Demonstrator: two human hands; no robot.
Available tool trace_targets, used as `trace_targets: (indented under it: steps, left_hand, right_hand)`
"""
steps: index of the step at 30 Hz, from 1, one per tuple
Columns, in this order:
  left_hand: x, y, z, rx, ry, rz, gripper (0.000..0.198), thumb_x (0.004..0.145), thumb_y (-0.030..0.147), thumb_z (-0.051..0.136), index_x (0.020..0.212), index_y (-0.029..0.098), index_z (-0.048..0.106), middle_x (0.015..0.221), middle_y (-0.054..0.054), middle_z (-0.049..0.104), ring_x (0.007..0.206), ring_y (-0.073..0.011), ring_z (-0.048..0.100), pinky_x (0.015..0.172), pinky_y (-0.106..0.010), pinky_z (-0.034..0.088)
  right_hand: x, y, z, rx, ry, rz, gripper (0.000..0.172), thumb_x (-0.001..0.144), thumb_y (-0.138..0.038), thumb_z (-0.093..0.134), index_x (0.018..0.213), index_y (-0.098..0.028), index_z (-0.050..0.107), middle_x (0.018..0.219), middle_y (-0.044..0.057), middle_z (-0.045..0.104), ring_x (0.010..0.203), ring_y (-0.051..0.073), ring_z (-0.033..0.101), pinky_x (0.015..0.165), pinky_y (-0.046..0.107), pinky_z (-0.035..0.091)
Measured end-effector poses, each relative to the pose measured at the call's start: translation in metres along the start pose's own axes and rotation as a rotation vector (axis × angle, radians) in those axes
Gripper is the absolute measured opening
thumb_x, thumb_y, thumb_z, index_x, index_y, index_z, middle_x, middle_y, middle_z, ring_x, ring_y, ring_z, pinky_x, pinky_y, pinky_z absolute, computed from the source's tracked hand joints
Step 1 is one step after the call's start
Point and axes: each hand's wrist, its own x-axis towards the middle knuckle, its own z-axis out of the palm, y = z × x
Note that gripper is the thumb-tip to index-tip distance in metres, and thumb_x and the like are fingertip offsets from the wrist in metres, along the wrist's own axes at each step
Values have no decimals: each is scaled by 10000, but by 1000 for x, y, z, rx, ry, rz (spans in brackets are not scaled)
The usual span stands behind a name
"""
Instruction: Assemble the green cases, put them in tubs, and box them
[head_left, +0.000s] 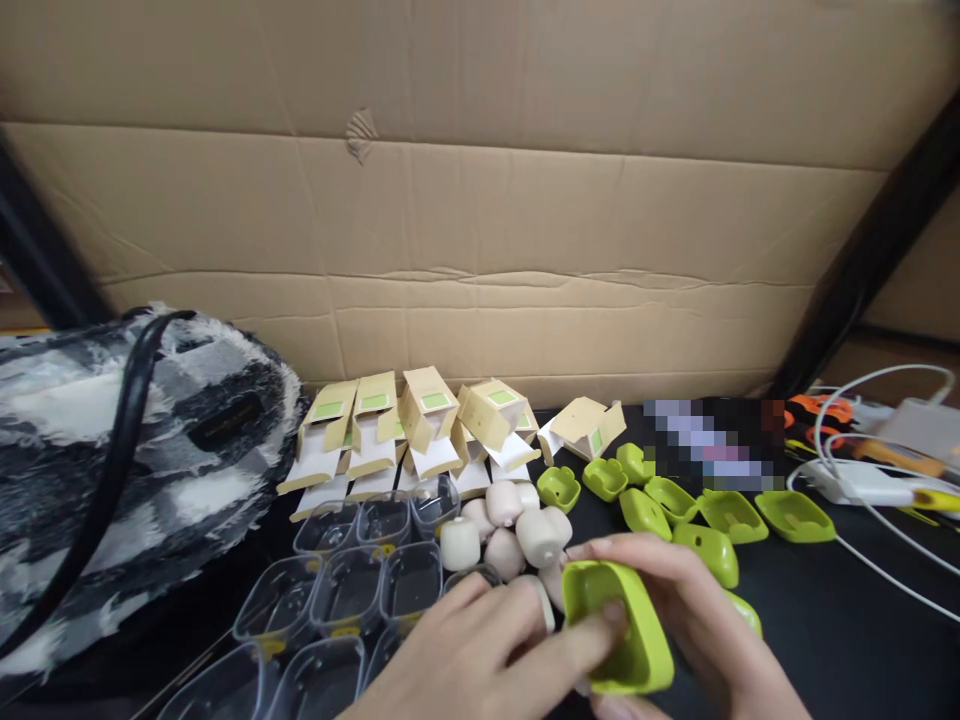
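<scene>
Bowl [649, 632] clamped in R hand [701, 590], L hand [476, 655] partly inside, grip on half-hidden pale pc. [547, 608] unclear.

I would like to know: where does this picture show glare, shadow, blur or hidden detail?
Head view: small glints on the clear containers; same view, shade inside the green tray; same view, soft edges on the dark left post; same view, a pixelated patch hiding detail.

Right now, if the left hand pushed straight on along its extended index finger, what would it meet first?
Probably the inside of the green dish held by the right hand; the left hand has that fingertip within its rim, though whether it touches is unclear.
</scene>
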Motion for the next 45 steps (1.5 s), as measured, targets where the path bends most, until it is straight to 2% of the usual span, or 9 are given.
trace_targets:
  steps: [3, 7, 10, 15, 20, 28, 35, 40, 45]
  left_hand:
    - [1, 0, -20, -90, -55, -93, 693, 911, 423, 600, 1499, 288, 258, 1033, -30, 691, 831, -209, 652, 775, -290, 521]
    - [5, 1, -43, -98, 22, -149, 551, 903, 206, 517, 1427, 310, 383, 1040, -6, 701, 861, -196, 668, 823, -270, 527]
    - [9, 2, -49, -24, 103, -70, 485, 892, 242, 535, 1368, 271, 442, 998, -9, 709, 843, -190, 669, 792, -254, 530]
    - [13, 4, -48, 90, 209, 9, 318, 919, 142, 506, 1222, 234, 540, 907, 7, 694, 788, -148, 655, 780, -246, 513]
    - [14, 5, -50, 179, 212, 5, 369, 898, 119, 493, 1262, 171, 517, 928, -28, 708, 815, -170, 659, 788, -285, 505]
    - [20, -12, -53, 174, 140, -164, 253, 890, 128, 531, 1105, 180, 654, 866, -18, 692, 773, -205, 625, 730, -330, 445]
    - [19, -16, -56, 159, -196, -181, 165, 905, 121, 582, 791, 177, 688, 747, 11, 659, 719, -182, 586, 760, -338, 374]
    - [19, -15, -56, 148, -289, -228, 120, 868, 158, 672, 780, 196, 745, 734, 14, 668, 712, -176, 585, 778, -340, 358]
    - [22, -18, -59, 78, -362, -316, 77, 846, 169, 704, 816, 207, 763, 761, 13, 683, 757, -181, 603, 797, -335, 359]
  right_hand:
    - [21, -2, -18, -116, 15, -6, 536, 777, -219, 685, 1260, -364, 504, 1121, 17, 696, 975, 234, 716, 795, 293, 610]
    - [55, 22, -51, -472, 115, 37, 372, 842, -389, 632, 1186, -296, 524, 1118, 39, 650, 1030, 234, 656, 898, 374, 553]
    - [69, 62, -73, -573, 147, 117, 414, 814, -429, 644, 1158, -218, 552, 1079, 79, 667, 996, 271, 656, 885, 446, 545]
    - [65, 125, -93, -759, 116, 304, 322, 926, -363, 615, 1183, -171, 584, 1090, 61, 666, 892, 190, 672, 769, 393, 569]
    - [55, 152, -94, -898, 9, 352, 258, 946, -339, 598, 1151, -183, 617, 1132, 60, 663, 909, 178, 669, 779, 379, 570]
    - [62, 113, -82, -929, -74, 150, 289, 937, -414, 585, 1093, -176, 634, 1118, 76, 663, 1012, 222, 644, 891, 458, 522]
    - [66, 57, -25, -726, -364, -117, 238, 938, -306, 546, 1133, -227, 657, 1172, 93, 673, 1105, 254, 632, 945, 435, 522]
    - [66, 53, -15, -734, -434, -150, 209, 898, -166, 557, 1058, -207, 686, 1134, 120, 674, 1083, 291, 645, 925, 504, 517]
    - [56, 58, -19, -746, -424, -147, 105, 883, -221, 591, 799, -209, 652, 1252, 163, 644, 1180, 358, 606, 943, 585, 493]
